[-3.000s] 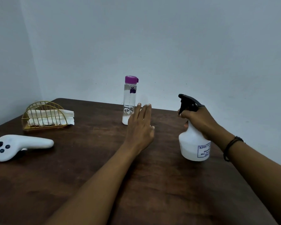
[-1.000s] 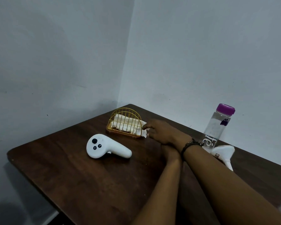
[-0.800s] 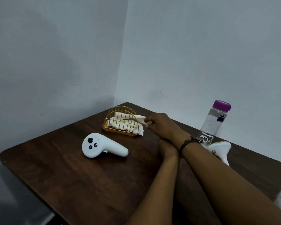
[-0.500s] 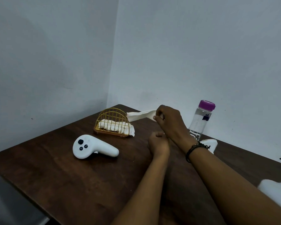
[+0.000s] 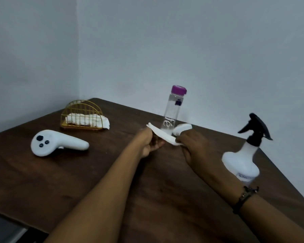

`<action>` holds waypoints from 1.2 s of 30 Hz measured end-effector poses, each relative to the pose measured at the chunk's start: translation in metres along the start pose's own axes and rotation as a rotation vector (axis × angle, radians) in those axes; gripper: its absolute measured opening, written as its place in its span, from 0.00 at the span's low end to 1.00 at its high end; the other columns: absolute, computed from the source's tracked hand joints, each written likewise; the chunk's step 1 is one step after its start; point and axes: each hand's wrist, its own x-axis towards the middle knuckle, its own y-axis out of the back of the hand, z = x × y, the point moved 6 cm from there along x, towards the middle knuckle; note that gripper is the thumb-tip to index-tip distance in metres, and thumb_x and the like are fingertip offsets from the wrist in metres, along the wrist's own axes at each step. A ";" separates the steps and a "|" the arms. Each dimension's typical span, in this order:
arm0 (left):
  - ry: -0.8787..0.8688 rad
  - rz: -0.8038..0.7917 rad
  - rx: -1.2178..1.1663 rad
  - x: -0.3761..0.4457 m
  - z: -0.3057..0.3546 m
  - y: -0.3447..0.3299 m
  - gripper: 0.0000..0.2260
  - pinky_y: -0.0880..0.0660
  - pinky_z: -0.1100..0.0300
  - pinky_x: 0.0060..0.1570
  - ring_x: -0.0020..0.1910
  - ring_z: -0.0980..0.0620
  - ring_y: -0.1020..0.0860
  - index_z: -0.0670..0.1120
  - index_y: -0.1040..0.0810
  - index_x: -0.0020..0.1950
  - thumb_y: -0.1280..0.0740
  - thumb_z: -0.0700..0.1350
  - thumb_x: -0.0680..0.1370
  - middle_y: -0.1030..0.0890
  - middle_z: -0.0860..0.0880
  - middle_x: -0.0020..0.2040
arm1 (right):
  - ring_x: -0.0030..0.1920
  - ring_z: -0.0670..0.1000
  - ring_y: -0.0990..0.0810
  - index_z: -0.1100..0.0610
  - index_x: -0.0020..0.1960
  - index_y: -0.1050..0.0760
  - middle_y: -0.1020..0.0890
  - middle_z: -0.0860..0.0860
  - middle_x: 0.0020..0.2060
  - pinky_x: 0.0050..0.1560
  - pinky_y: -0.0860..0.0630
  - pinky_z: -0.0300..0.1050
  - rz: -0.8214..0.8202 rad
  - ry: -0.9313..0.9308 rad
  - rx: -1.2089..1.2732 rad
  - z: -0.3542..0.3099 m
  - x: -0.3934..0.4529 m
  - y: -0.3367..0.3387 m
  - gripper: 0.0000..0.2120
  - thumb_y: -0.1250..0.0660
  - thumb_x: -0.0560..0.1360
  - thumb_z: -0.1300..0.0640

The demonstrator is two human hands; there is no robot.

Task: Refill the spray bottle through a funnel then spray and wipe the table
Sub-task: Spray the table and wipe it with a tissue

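Both hands held one tissue [image 5: 162,135] above the table [image 5: 77,181]. Left hand [image 5: 147,142] pinched its far end; right hand [image 5: 191,146] gripped the near end, fingers curled round it. Tissue stretched between them, off the surface.

Sprayer [image 5: 242,155] stood upright at right, black trigger head on, just beside the right forearm. Water bottle [image 5: 174,109] stood behind the hands, purple cap on. A white object lay at its base, likely the funnel [image 5: 182,128]; partly hidden, not certain.

Risks, as judged:
- Thin tissue pulled from both ends could tear.
- Right elbow swinging out during wiping could knock the sprayer over.
- A wide sweep could strike the bottle.
- Could not tell whether the wood was wet; a dry wipe would do little.

Surface: dark brown wood grain. Wire holder [image 5: 82,116] with more tissues at far left; white controller [image 5: 56,142] in front of it. Plain pale walls met in a corner behind.
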 end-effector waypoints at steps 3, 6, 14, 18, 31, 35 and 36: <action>0.049 -0.060 0.209 0.001 -0.014 -0.009 0.15 0.24 0.55 0.37 0.42 0.48 0.23 0.42 0.24 0.49 0.44 0.51 0.83 0.21 0.44 0.43 | 0.44 0.55 0.22 0.57 0.49 0.20 0.18 0.54 0.47 0.38 0.21 0.54 -0.217 0.038 -0.052 0.004 -0.041 -0.008 0.10 0.40 0.73 0.61; -0.034 -0.093 0.505 0.004 -0.021 -0.014 0.17 0.25 0.57 0.38 0.42 0.48 0.22 0.40 0.21 0.51 0.37 0.53 0.80 0.20 0.43 0.46 | 0.47 0.52 0.24 0.54 0.54 0.20 0.20 0.50 0.49 0.44 0.23 0.54 -0.422 0.030 -0.004 0.009 -0.071 -0.017 0.12 0.38 0.73 0.56; -0.485 -0.125 1.167 -0.006 -0.010 -0.033 0.05 0.26 0.63 0.45 0.46 0.52 0.20 0.44 0.16 0.46 0.26 0.39 0.71 0.17 0.48 0.45 | 0.75 0.45 0.36 0.53 0.75 0.33 0.33 0.48 0.76 0.75 0.39 0.43 -0.516 -0.123 0.258 -0.002 -0.068 -0.025 0.25 0.46 0.81 0.44; -0.635 -0.065 1.236 -0.003 -0.005 -0.031 0.04 0.28 0.62 0.46 0.47 0.52 0.21 0.46 0.16 0.45 0.26 0.41 0.71 0.19 0.50 0.45 | 0.77 0.49 0.38 0.54 0.77 0.36 0.38 0.49 0.78 0.76 0.42 0.43 -0.650 -0.197 0.211 0.001 -0.071 -0.033 0.22 0.46 0.84 0.51; -0.791 -0.035 1.202 -0.005 -0.002 -0.036 0.04 0.33 0.62 0.41 0.42 0.53 0.23 0.44 0.15 0.44 0.30 0.42 0.74 0.17 0.50 0.42 | 0.60 0.58 0.22 0.55 0.63 0.29 0.26 0.52 0.62 0.54 0.25 0.52 -0.914 -0.241 -0.211 -0.009 -0.097 -0.009 0.20 0.29 0.72 0.60; -0.830 -0.002 1.206 -0.007 -0.002 -0.036 0.04 0.34 0.61 0.40 0.40 0.53 0.25 0.44 0.15 0.44 0.30 0.42 0.74 0.18 0.49 0.41 | 0.53 0.58 0.20 0.53 0.62 0.28 0.27 0.48 0.63 0.43 0.28 0.48 -0.676 0.003 -0.052 -0.039 -0.081 -0.021 0.13 0.35 0.78 0.56; -0.837 -0.001 1.202 -0.007 -0.002 -0.037 0.04 0.35 0.61 0.40 0.39 0.53 0.25 0.44 0.15 0.44 0.30 0.42 0.74 0.18 0.50 0.41 | 0.53 0.57 0.20 0.53 0.63 0.28 0.27 0.46 0.64 0.44 0.25 0.50 -0.632 0.040 -0.001 -0.040 -0.078 -0.025 0.13 0.37 0.79 0.58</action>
